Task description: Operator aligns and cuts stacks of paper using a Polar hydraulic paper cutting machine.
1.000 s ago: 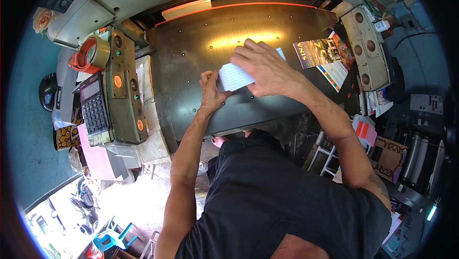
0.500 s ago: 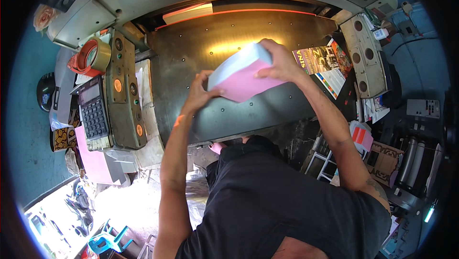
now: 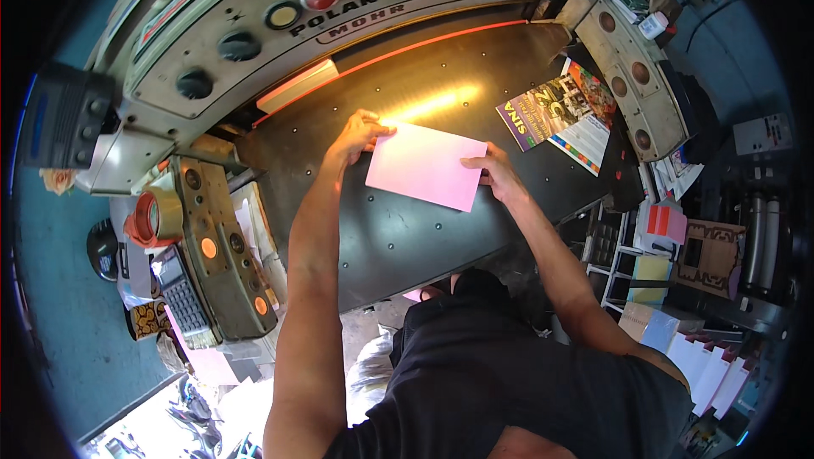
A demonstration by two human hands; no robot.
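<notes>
A stack of pink paper (image 3: 424,166) is held over the dark metal bed (image 3: 356,243) of a paper cutter, its pink face turned up. At its upper left corner, my left hand (image 3: 359,139) is closed on the edge, thumb at the rim. My right hand (image 3: 498,175) grips the right edge, with the thumb on top and the other fingers mostly hidden beneath. From this angle the stack's thickness barely shows, and I cannot tell whether its underside touches the bed.
Printed colour leaflets (image 3: 555,111) lie on the bed's right. A paper block (image 3: 297,88) stands at the back under the control panel (image 3: 339,22). Tape rolls (image 3: 157,215) and a calculator (image 3: 180,294) sit beside the left side guide (image 3: 216,247). Shelves with paper (image 3: 657,277) are at right.
The stack has turned from tilted, with its white edge showing, to pink face up, its right end now lower. Both hands still hold it. My view has swung left.
</notes>
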